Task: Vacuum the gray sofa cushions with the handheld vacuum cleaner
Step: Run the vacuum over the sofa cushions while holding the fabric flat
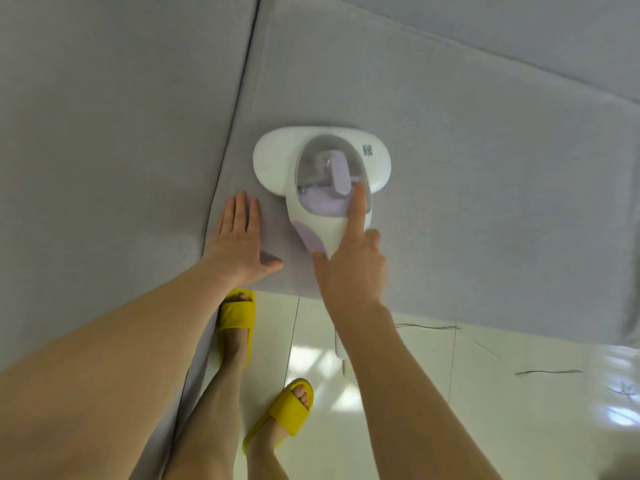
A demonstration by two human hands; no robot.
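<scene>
A white and lilac handheld vacuum cleaner (322,168) rests flat on the right gray seat cushion (450,168), close to its front left corner. My right hand (349,265) grips its handle from behind, the index finger stretched forward over the clear dust cup. My left hand (239,240) lies flat on the same cushion, fingers spread, just left of the vacuum and beside the seam. A second gray cushion (104,150) fills the left side.
A dark seam (239,95) divides the two cushions. Glossy white floor tiles (485,393) lie below the sofa's front edge. My feet in yellow slippers (237,317) stand by the sofa. A white cord (341,351) hangs under my right wrist.
</scene>
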